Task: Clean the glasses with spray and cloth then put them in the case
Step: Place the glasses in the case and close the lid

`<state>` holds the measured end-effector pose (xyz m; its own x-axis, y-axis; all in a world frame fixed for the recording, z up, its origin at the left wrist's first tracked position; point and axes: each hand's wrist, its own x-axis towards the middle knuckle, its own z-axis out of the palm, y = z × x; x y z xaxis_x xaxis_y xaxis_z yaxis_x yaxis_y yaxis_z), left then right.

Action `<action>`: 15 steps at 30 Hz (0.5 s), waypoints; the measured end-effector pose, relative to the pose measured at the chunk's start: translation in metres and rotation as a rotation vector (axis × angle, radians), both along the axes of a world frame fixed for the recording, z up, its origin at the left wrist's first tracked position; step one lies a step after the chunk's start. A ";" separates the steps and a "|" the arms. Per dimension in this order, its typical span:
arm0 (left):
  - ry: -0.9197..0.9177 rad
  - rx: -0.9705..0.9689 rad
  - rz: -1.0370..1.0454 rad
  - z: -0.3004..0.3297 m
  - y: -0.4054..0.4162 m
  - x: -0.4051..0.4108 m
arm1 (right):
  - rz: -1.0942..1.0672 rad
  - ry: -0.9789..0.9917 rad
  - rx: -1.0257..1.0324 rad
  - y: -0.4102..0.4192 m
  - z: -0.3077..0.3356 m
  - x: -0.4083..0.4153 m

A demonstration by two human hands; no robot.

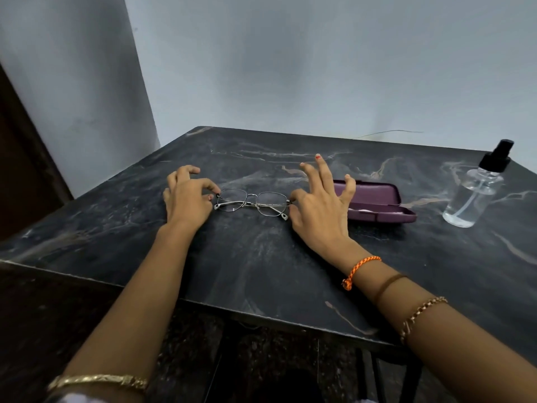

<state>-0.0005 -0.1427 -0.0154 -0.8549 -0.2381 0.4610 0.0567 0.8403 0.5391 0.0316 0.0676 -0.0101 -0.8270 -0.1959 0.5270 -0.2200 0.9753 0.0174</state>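
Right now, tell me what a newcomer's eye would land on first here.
First, the two hands, left hand and right hand, pinching the ends of the folded wire-rimmed glasses lying mid-table. Next, the open purple case just right of them on the dark marble table, and the clear spray bottle with its black nozzle standing upright at the far right.

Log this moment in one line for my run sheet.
left hand: pinches glasses | right hand: pinches glasses | case: open | spray: untouched
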 end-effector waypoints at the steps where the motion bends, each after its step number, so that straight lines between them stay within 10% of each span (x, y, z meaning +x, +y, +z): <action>1: -0.015 -0.009 -0.010 0.000 0.000 0.000 | 0.005 -0.004 -0.014 0.001 0.000 0.000; 15: 0.028 -0.039 -0.035 0.002 0.002 0.003 | 0.038 0.050 -0.118 0.004 -0.003 -0.003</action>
